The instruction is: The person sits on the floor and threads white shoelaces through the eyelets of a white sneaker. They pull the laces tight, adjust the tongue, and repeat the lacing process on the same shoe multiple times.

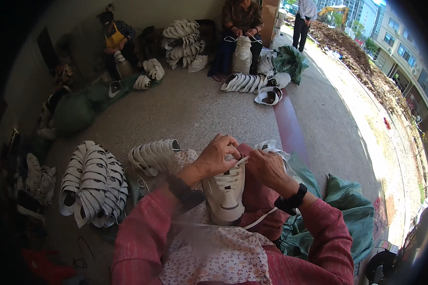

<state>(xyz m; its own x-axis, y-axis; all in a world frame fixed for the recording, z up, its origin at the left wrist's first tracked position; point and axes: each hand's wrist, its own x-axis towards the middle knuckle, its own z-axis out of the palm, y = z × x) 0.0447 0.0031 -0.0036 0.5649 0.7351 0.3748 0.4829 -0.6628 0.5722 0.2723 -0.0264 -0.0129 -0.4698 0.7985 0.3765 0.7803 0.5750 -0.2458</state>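
Observation:
A white shoe upper (219,197) stands between my knees, toe toward me, with white lacing crossing its front. My left hand (218,154) is at its top, fingers curled and pinching the white shoelace (243,160). On the other side of the opening, my right hand (267,167) has its fingers closed at the same lace. A loose length of the lace (261,219) trails below my right wrist and across my lap. A floral apron (218,256) covers my lap. Dark bands wrap both my wrists.
Nested stacks of white uppers (94,183) stand at my left, with another row (153,154) nearer the middle. Green sacking (349,211) lies at my right. Across the floor, two seated people (243,21) handle similar uppers. More uppers (245,83) lie near the doorway; a person stands outside.

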